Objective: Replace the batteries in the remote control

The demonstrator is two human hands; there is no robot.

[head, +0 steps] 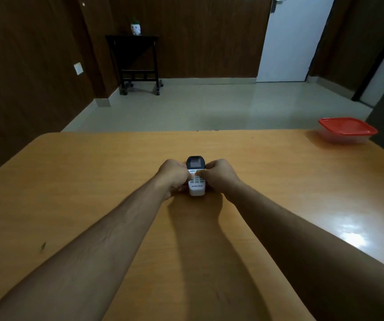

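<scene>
Both hands — left hand (172, 175), right hand (218, 174) — pinch the Voltas remote control (196, 179) with their fingers, keypad up on the bench (279, 181); better to flip it over first, since the battery cover is likely underneath.

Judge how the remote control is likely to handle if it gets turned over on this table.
The remote control looks like a rigid plastic block, so it probably won't flex. It looks small between the left hand and right hand, so likely light. The glossy table may let it slide.
</scene>
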